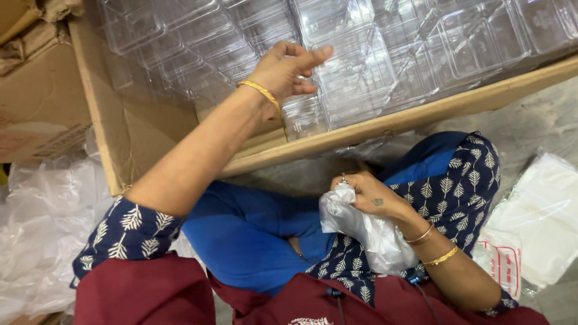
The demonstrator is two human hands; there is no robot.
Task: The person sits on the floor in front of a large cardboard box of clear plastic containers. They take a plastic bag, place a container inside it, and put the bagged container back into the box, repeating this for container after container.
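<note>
Two hands I log: left hand (288, 69) pinching a clear plastic container (304, 114) at the cardboard box (129, 129) edge, right hand (368, 195) closed on a crumpled white plastic bag (373, 235) over the lap.

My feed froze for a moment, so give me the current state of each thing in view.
left hand: reaching into the box, fingers on a clear container.
right hand: closed on a crumpled white plastic bag.
cardboard box: open, filled with clear plastic containers.
flat white bags: stacked on the floor, untouched.
</note>
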